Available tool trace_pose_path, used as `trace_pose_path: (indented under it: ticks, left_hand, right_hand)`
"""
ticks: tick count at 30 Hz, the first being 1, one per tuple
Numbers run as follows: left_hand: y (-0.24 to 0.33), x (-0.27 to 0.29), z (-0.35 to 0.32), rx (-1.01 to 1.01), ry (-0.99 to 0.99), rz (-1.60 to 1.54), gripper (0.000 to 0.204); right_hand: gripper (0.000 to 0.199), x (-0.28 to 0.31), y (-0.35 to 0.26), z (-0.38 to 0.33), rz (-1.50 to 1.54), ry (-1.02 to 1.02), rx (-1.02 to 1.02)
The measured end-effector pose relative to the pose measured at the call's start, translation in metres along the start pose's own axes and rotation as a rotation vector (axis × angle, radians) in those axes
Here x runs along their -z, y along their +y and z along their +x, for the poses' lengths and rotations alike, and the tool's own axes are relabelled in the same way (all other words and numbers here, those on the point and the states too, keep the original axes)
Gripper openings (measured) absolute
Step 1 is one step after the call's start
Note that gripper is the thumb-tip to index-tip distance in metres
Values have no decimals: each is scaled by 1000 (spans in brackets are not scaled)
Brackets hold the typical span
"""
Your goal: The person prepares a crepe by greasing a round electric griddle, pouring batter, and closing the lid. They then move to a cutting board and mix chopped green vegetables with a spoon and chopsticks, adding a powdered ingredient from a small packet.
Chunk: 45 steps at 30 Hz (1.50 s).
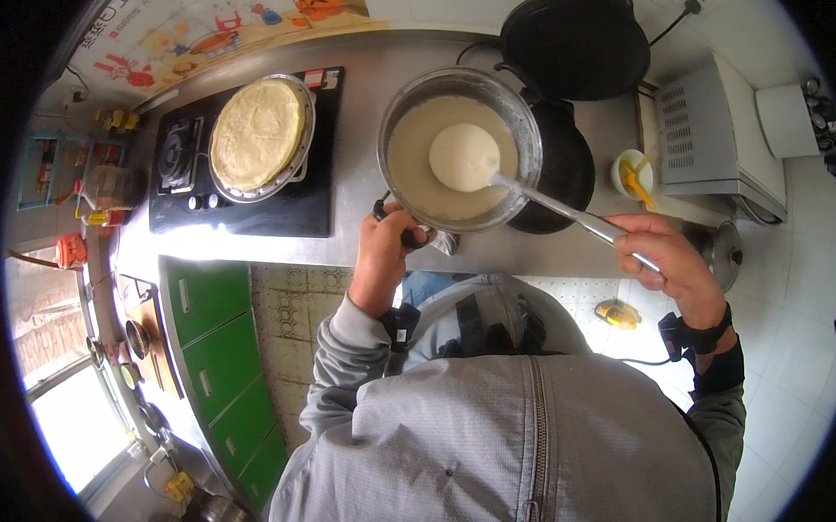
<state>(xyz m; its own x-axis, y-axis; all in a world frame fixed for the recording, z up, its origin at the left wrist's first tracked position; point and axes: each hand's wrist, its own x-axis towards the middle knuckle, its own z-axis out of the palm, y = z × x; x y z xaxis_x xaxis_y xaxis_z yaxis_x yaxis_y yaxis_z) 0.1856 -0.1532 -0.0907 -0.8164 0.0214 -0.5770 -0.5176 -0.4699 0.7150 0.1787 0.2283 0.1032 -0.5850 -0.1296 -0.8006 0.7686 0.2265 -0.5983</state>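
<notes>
A steel pot (389, 184) of pale, creamy batter (414, 160) is in front of me. My left hand (379, 253) is closed around the pot's black handle at its near left side. From the right, my right hand (662, 252) grips the long metal handle of a ladle (573, 214). The ladle's bowl lies in the pot, filled with batter level with the surface around it. Beyond the pot and to its right, an electric griddle (562, 155) stands with its round black lid raised; the pot hides part of its lower plate.
On the black gas stove (297, 215) at the left, a stack of round, pale flatbreads (259, 133) rests on a metal tray. A white bowl (632, 172) with a yellow-handled utensil stands right of the griddle, near a grey oven-like appliance (708, 136). Green cabinets (215, 314) run along the left.
</notes>
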Motion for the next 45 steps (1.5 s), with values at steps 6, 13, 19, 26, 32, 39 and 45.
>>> trace_pose_path:
  ticks: [6,13,19,26,32,39,45]
  left_hand:
    - [-11,-5,1,-35,21,-2,15]
    - [-17,-2,5,-128,-13,-49,17]
    - [-14,4,3,-192,-22,-51,18]
    - [-10,30,0,-369,-76,225,16]
    - [-8,41,-2,-260,82,-34,15]
    - [-12,54,-1,-138,145,-163,16]
    - [-17,54,-6,-126,123,-210,15]
  right_hand:
    - [47,16,9,-4,-25,-39,56]
    - [45,37,17,-24,24,57,70]
    - [44,55,31,-47,69,158,101]
    - [47,71,62,-52,16,185,184]
    - [50,89,91,-13,1,181,68]
    - [50,90,143,27,-194,310,255]
    - [54,78,155,16,-866,591,524]
